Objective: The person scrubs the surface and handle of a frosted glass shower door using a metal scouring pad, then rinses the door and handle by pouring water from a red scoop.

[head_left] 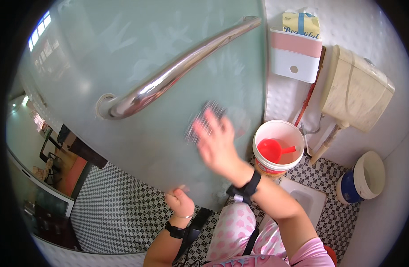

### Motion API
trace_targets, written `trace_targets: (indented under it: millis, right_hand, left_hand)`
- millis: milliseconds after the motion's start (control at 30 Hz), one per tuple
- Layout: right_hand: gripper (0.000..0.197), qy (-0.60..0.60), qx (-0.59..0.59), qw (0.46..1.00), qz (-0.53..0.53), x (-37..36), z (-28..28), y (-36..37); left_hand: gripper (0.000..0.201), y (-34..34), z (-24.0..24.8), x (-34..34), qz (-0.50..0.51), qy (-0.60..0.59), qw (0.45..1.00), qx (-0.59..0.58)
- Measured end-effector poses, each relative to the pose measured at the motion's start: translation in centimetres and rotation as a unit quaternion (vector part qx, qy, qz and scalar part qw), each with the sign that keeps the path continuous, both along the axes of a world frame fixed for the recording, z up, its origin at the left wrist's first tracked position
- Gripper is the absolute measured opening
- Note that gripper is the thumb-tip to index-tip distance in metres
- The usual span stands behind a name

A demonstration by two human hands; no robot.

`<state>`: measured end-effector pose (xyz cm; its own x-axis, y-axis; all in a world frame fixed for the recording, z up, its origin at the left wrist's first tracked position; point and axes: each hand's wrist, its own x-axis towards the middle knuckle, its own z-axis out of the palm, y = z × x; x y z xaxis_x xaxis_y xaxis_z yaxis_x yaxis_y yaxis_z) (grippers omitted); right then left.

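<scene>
Right hand: fingers lying apart, I'm pressing a blurred silvery mesh scrubber against the frosted glass door below the chrome handle | left hand: lying curled near the door's lower edge; I cannot tell whether it's gripping | step: I'm judging this as scrubbing | next: probably calling for flat, even pressure

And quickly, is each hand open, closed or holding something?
Left hand: curled near the glass door; can't tell if it's gripping.
Right hand: open, pressing a blurred grey pad against the door.
</scene>
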<state>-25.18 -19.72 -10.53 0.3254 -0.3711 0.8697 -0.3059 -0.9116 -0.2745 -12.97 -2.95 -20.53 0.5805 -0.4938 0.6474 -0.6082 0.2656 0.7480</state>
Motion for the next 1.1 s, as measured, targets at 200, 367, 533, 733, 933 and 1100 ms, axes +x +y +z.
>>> trace_targets:
  millis: [200,367,533,733,933,1100]
  right_hand:
    - [0.063,-0.114,0.059,0.991,0.045,0.1,3.3,-5.2]
    - [0.055,0.018,-0.079,0.975,0.209,0.7,-3.4,7.3]
    - [0.061,0.0,0.014,0.992,0.126,0.9,2.8,4.3]
    - [0.055,-0.002,-0.028,0.993,0.114,0.9,0.5,4.7]
    - [0.052,0.093,0.027,0.988,0.12,-0.3,-9.5,7.7]
    - [0.06,-0.028,0.051,0.996,0.069,0.3,1.4,2.6]
  left_hand:
    - [0.047,-0.4,0.5,-0.8,-0.001,-0.003,1.0,-0.021]
    - [0.052,-1.1,1.8,-1.4,0.006,-0.018,0.999,-0.043]
    - [0.052,-0.2,0.2,-0.2,-0.019,-0.011,1.0,-0.016]
    - [0.054,-0.3,0.7,-0.5,-0.012,-0.039,0.999,-0.016]
    - [0.055,-1.5,1.0,-0.8,-0.026,-0.053,0.995,-0.075]
    - [0.054,-0.9,0.7,-0.9,-0.052,0.003,0.998,-0.035]
